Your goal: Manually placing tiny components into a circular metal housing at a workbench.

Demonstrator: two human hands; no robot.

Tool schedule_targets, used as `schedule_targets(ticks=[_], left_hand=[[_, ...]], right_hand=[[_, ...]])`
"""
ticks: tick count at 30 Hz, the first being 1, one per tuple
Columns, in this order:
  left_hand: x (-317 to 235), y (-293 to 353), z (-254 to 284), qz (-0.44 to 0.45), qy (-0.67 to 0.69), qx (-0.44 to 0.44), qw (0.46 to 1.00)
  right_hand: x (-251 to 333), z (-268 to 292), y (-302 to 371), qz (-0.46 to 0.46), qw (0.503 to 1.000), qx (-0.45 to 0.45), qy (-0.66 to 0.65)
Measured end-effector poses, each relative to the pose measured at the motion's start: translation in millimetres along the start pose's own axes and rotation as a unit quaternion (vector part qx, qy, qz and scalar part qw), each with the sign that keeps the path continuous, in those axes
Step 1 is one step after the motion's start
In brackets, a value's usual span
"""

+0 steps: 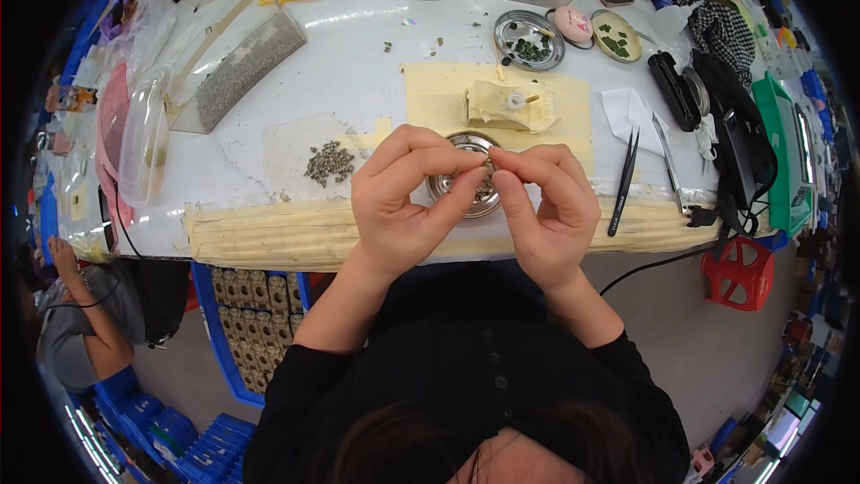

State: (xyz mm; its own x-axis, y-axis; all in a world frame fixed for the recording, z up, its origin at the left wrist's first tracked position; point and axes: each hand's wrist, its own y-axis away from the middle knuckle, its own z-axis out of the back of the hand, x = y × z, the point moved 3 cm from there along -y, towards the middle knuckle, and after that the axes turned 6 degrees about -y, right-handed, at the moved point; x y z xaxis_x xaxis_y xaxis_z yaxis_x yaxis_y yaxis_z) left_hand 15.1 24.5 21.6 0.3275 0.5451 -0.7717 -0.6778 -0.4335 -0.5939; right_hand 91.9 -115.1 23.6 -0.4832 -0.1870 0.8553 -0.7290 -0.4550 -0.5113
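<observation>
Both hands meet above a small round metal dish (466, 208) near the table's front edge. My left hand (405, 188) is closed in a pinch, thumb and forefinger together over the dish. My right hand (548, 206) pinches too, its fingertips almost touching the left ones. Whatever lies between the fingertips is too small to make out. Small pieces show inside the dish, partly hidden by the fingers. Left of my left hand lies a pile of small grey-brown metal pieces (329, 163). Behind the hands stands a block wrapped in yellowish tape (484, 106) with a small nozzled bottle (520, 101).
Black tweezers (624, 184) and a silver tool (667, 161) lie at the right, beside a white cloth (627, 116). Farther back are a dish of dark green pieces (528, 40) and a clear bin of grey bits (246, 72). Another person's arm (103, 332) shows at far left.
</observation>
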Motion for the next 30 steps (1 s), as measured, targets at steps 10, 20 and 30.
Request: schedule_targets(ticks=[10,20,30], left_hand=[[0.9,1.4,0.3,-0.005,-0.008,-0.001,1.0],[-1.3,2.7,1.5,0.011,-0.004,0.014,1.0],[-0.7,0.5,0.9,0.004,-0.005,0.004,1.0]], right_hand=[[-3.7,22.5,-31.2,0.078,0.968,-0.044,0.233],[-12.2,20.8,-43.0,0.078,0.963,-0.035,0.255],[6.7,14.0,-24.0,0.006,0.993,-0.005,-0.116]])
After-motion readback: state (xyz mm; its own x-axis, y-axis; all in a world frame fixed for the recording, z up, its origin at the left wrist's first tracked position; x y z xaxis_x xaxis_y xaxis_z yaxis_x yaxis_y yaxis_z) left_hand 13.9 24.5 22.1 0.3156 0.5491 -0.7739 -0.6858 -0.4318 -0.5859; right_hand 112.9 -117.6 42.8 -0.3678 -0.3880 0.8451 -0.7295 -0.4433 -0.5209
